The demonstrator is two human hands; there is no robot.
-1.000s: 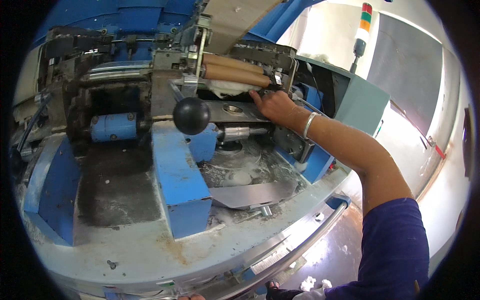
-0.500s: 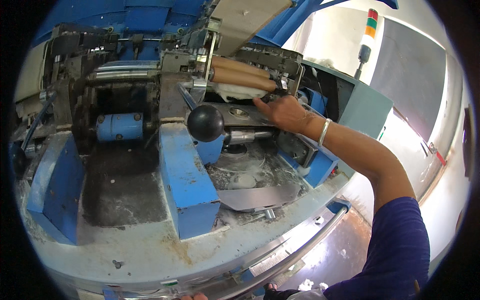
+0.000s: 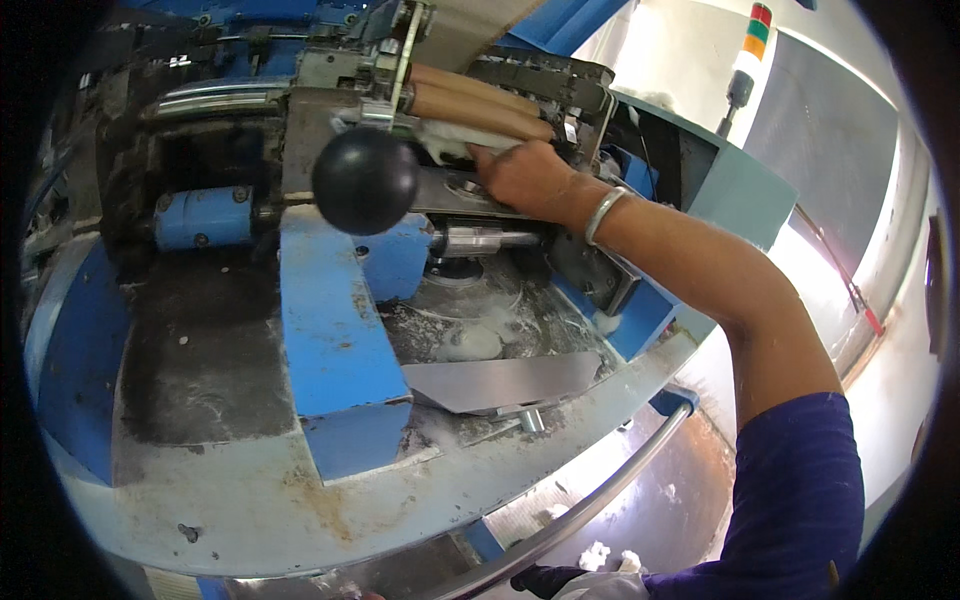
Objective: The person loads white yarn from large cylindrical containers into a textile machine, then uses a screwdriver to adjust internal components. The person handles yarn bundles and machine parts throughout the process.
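Nearest to me I see a curved steel rail (image 3: 600,505) running along the machine's lower edge, with a few white fibre tufts (image 3: 600,555) on the floor below it. Just beyond that is the dusty grey rim of the machine bed (image 3: 250,490), and on it a blue block (image 3: 335,330) rising toward the middle. Right of the block lies a flat grey metal plate (image 3: 505,380), with loose white fluff (image 3: 470,340) scattered on the surface behind it. A big black ball knob (image 3: 365,180) sits in front of the works and blocks part of my view of what is behind it. My right arm comes in from the lower right, in a dark blue sleeve (image 3: 800,500) and with a metal bangle (image 3: 603,213) at the wrist. My right hand (image 3: 525,175) reaches in just past the knob; its fingers are curled together over a white wad of fibre (image 3: 450,140), which lies directly under the fingertips, pressed against the lower of two tan rollers (image 3: 480,105). Whether the fingers actually pinch the fibre or only press on it, I cannot tell. My left hand is out of sight. Farthest off, on the upper right, a signal lamp (image 3: 757,32) stands on a pole.
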